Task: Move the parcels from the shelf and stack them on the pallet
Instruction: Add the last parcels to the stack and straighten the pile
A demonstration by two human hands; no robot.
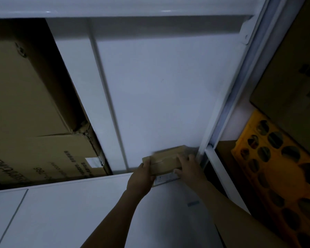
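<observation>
One small brown parcel (166,161) shows at 5 o'clock, blurred, at the right front corner of the white shelf (168,86), just beside the shelf's upright post (227,111). I cannot tell whether it rests on the shelf board or is lifted clear of it.

Two hands are on it. The left hand (140,179) grips its left end, and the right hand (189,169) holds its right end, with fingers (184,159) curled over the top.

Two large cartons fill the bay at 9 o'clock. The upper carton (25,90) sits on the lower carton (48,158), which has printed text and a white label (93,162). Both are closed, so their contents are hidden.

Beyond the post, one more brown carton (290,83) lies at 2 o'clock. One yellow box (284,176) printed with dark ovals lies at 4 o'clock.

The post stands close against the parcel's right end.
</observation>
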